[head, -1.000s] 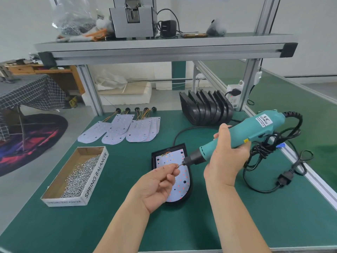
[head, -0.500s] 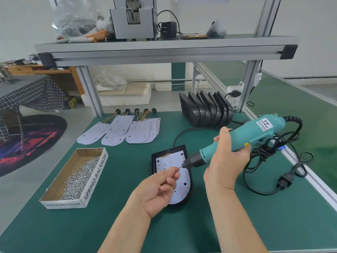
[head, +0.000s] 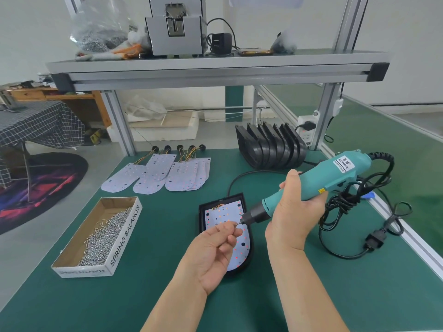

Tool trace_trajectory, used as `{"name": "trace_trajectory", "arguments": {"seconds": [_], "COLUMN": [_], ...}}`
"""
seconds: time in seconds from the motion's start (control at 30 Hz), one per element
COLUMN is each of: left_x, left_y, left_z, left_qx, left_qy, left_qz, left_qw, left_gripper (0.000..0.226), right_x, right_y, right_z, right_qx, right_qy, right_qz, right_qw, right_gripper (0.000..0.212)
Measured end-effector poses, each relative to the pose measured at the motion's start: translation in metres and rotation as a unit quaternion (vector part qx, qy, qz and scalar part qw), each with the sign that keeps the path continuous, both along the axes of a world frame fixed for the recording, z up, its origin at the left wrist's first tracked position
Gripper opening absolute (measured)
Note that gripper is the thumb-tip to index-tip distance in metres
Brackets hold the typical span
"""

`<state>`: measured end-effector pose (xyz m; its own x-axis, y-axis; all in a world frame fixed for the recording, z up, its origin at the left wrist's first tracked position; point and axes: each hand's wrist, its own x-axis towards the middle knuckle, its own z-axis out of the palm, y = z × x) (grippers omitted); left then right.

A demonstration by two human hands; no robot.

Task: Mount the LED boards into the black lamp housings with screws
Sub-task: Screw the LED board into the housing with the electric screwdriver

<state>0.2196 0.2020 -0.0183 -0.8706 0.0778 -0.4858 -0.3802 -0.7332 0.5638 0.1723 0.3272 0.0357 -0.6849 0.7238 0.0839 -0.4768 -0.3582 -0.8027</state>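
A black lamp housing lies on the green mat with a white LED board seated in it. Above the board, my left hand pinches a small screw at the bit of a teal electric screwdriver. My right hand grips the screwdriver's body, its tip pointing left and down toward the board. Loose LED boards with wire tails lie fanned out further back. A row of empty black housings stands upright behind the screwdriver.
A cardboard box of loose screws sits at the left. The screwdriver's black cable and plug coil at the right near the table's aluminium edge. An overhead shelf on aluminium posts carries a machine and bags.
The screwdriver has dropped slightly and its tip has come closer to the board. My left hand still pinches the screw at the bit, fingers a little lower.
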Motion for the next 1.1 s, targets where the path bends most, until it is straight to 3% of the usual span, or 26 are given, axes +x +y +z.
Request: {"name": "trace_trajectory", "arguments": {"seconds": [0.1, 0.23, 0.33, 0.4, 0.5, 0.6, 0.67, 0.77, 0.83, 1.1], "left_x": [0.003, -0.005, -0.018, -0.023, -0.029, -0.041, -0.046, -0.051, -0.053, -0.054], "left_y": [-0.003, -0.024, -0.055, -0.067, -0.062, -0.05, -0.044, -0.037, -0.033, -0.029], "left_z": [0.001, 0.006, -0.003, -0.012, -0.021, -0.025, -0.024, -0.022, -0.021, -0.018], "left_qx": [-0.029, -0.192, -0.394, -0.5, -0.586, -0.637, -0.631, -0.533, -0.492, -0.48], "left_qy": [0.017, 0.031, -0.029, -0.062, -0.032, -0.029, -0.037, -0.031, -0.021, -0.029], "left_qz": [-0.022, -0.021, 0.039, 0.011, -0.078, -0.124, -0.135, -0.152, -0.153, -0.155], "left_qw": [0.999, 0.981, 0.918, 0.864, 0.806, 0.76, 0.763, 0.832, 0.857, 0.863], "left_gripper": [0.015, 0.028, 0.029, 0.038, 0.069, 0.073, 0.064, 0.043, 0.033, 0.02], "right_x": [-0.002, -0.003, -0.003, -0.003, -0.002, 0.001, 0.002, 0.003, 0.003, 0.001], "right_y": [0.0, -0.001, -0.002, -0.003, -0.006, -0.01, -0.01, -0.009, -0.007, -0.007], "right_z": [0.002, 0.002, -0.002, -0.008, -0.018, -0.025, -0.028, -0.03, -0.031, -0.042], "right_qx": [0.008, 0.022, 0.055, 0.086, 0.14, 0.191, 0.226, 0.268, 0.289, 0.307], "right_qy": [0.001, 0.012, 0.017, 0.017, 0.013, 0.021, 0.036, 0.05, 0.052, 0.038], "right_qz": [0.005, 0.019, 0.03, 0.038, 0.05, 0.054, 0.049, 0.047, 0.042, 0.038], "right_qw": [1.0, 1.0, 0.998, 0.995, 0.989, 0.98, 0.972, 0.961, 0.955, 0.95], "right_gripper": [0.015, 0.015, 0.014, 0.013, 0.017, 0.017, 0.016, 0.014, 0.015, 0.016]}}
